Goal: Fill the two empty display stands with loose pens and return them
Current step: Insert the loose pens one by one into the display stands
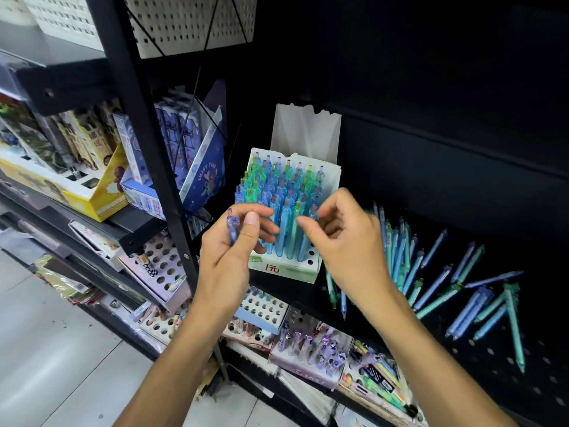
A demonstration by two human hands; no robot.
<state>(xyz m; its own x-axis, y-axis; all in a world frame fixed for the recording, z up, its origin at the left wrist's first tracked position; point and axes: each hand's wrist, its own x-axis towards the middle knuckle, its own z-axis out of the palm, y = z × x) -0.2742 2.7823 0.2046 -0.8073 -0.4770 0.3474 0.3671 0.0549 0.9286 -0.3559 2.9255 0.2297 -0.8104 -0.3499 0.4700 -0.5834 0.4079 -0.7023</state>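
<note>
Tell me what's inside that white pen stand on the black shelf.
The white pen stand holds rows of upright blue and green pens, with a few empty holes showing at its front right. The left hand and right hand cover the rest of the front rows.

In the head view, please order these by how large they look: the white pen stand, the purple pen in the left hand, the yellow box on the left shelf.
1. white pen stand
2. yellow box, partly cut off
3. purple pen, held in the left hand

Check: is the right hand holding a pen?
No, the right hand is empty, fingers loosely curled; the left hand grips the purple pen.
</note>
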